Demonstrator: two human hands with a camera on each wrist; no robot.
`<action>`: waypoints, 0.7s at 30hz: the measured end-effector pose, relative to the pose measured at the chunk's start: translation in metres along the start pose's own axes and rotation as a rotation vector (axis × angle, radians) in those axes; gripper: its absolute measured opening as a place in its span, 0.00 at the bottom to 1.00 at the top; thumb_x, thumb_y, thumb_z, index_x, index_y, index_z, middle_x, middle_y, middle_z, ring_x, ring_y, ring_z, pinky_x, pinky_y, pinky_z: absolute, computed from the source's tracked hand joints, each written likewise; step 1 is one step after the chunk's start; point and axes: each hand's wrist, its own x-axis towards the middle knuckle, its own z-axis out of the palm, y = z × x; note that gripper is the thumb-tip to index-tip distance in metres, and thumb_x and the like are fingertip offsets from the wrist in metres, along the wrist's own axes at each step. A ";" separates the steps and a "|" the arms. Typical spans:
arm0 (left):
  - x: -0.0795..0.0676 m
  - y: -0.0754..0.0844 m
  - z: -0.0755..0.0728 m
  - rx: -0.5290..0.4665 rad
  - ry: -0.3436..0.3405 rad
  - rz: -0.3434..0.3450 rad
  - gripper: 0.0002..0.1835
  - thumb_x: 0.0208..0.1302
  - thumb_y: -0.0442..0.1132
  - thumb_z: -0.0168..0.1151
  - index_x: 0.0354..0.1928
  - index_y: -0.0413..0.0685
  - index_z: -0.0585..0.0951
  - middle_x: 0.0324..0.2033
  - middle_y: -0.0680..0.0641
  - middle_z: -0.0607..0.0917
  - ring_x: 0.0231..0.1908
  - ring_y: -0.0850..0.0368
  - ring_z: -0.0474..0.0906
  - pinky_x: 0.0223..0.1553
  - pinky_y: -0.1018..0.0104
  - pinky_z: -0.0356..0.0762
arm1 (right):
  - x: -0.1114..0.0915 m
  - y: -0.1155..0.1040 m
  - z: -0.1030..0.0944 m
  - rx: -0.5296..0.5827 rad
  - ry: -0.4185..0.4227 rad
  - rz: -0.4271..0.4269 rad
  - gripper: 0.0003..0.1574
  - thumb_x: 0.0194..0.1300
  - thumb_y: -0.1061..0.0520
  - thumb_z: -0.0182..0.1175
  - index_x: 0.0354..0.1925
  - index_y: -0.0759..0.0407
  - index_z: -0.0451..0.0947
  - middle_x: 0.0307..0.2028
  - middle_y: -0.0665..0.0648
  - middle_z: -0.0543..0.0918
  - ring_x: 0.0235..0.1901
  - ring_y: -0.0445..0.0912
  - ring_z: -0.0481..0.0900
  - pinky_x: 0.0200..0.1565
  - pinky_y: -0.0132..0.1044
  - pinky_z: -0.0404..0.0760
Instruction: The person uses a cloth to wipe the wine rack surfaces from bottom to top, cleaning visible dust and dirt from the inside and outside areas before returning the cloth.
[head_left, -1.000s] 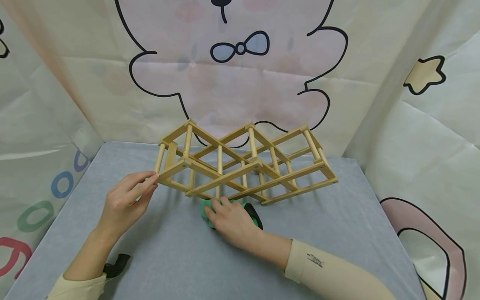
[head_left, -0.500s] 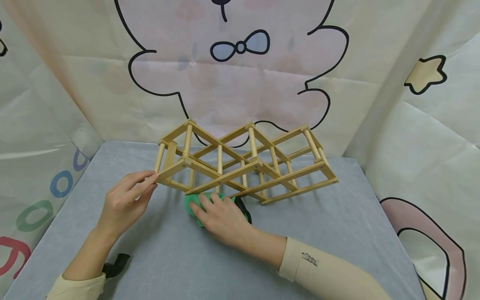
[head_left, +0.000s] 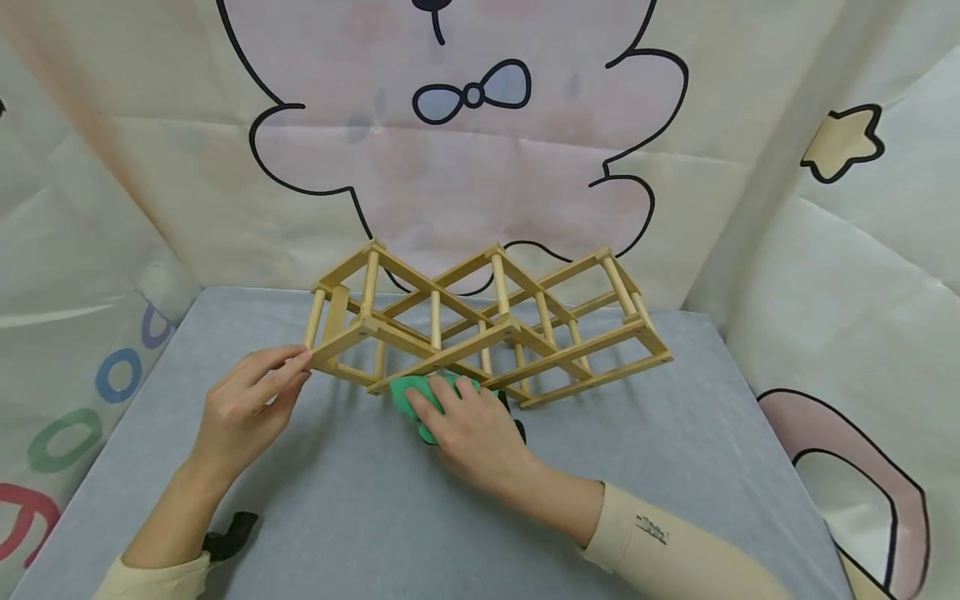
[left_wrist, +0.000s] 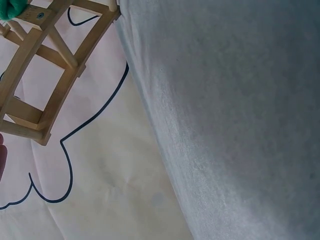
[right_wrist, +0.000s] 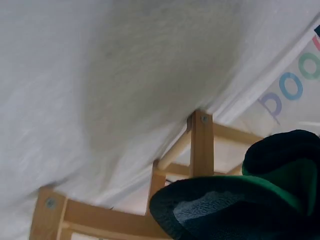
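The left hand (head_left: 247, 407) pinches the wooden lattice rack (head_left: 506, 327), toward twelve o'clock on the worktop (head_left: 360, 517), by its nine-o'clock corner, fingers nearly together; the right hand (head_left: 480, 433) grips a green cloth (head_left: 406, 393), fingers bent, at the rack's seven-o'clock side.

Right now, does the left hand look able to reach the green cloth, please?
Probably yes: in front of the wooden rack, nothing visible stands between the left hand and the green cloth, though the right hand covers part of it.
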 end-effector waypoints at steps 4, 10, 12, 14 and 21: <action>-0.001 -0.001 0.000 -0.004 -0.002 -0.001 0.17 0.79 0.44 0.61 0.44 0.35 0.90 0.38 0.35 0.89 0.33 0.39 0.84 0.53 0.79 0.75 | -0.009 0.011 -0.009 0.008 0.036 0.041 0.28 0.60 0.61 0.70 0.60 0.53 0.82 0.49 0.60 0.82 0.33 0.53 0.80 0.22 0.39 0.81; -0.002 -0.002 0.000 -0.005 -0.005 0.000 0.18 0.80 0.44 0.60 0.45 0.34 0.90 0.38 0.35 0.89 0.33 0.39 0.84 0.55 0.80 0.75 | -0.018 0.023 -0.015 0.033 0.103 0.064 0.29 0.58 0.61 0.73 0.59 0.55 0.83 0.49 0.61 0.84 0.32 0.55 0.81 0.21 0.41 0.80; -0.002 -0.002 0.000 -0.006 -0.006 0.002 0.18 0.80 0.44 0.60 0.45 0.34 0.90 0.38 0.35 0.89 0.33 0.38 0.84 0.55 0.80 0.75 | -0.020 0.026 -0.015 0.038 0.124 0.064 0.29 0.58 0.60 0.73 0.59 0.56 0.83 0.49 0.61 0.84 0.31 0.55 0.82 0.21 0.42 0.81; -0.002 -0.002 0.000 -0.009 -0.005 0.003 0.18 0.80 0.43 0.60 0.45 0.34 0.90 0.38 0.35 0.89 0.34 0.38 0.84 0.56 0.80 0.75 | -0.021 0.028 -0.016 0.039 0.136 0.067 0.28 0.59 0.60 0.72 0.59 0.57 0.83 0.48 0.61 0.84 0.32 0.56 0.82 0.21 0.43 0.81; -0.001 -0.001 0.000 -0.008 -0.018 0.008 0.18 0.80 0.44 0.60 0.46 0.34 0.90 0.38 0.35 0.89 0.34 0.38 0.84 0.57 0.80 0.75 | -0.026 0.033 -0.013 0.031 0.132 0.071 0.25 0.61 0.61 0.70 0.58 0.57 0.84 0.48 0.62 0.84 0.32 0.56 0.82 0.21 0.43 0.82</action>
